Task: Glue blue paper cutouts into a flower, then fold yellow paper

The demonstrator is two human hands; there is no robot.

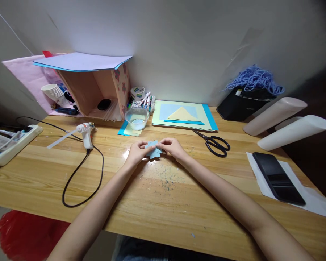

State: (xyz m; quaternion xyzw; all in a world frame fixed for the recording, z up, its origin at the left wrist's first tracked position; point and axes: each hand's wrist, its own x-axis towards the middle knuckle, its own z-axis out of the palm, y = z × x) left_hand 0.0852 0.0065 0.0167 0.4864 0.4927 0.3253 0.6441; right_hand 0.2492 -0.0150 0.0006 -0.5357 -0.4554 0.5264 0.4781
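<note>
A small light-blue paper cutout with a notched edge is held just above the middle of the table. My left hand pinches its left side, thumb on top. On its right side, the thumb and fingers of my right hand are closed on the paper too. Behind my hands stands a clear plastic tub with pale paper pieces in it. Black-handled scissors lie to the right of my right hand, and a white glue gun stands to the left, its cord looping on the table.
A cardboard box with a lilac sheet on top is at the back left. Stacked coloured paper, a black holder with blue yarn, two white rolls and a phone stand or lie rightward. A power strip sits left.
</note>
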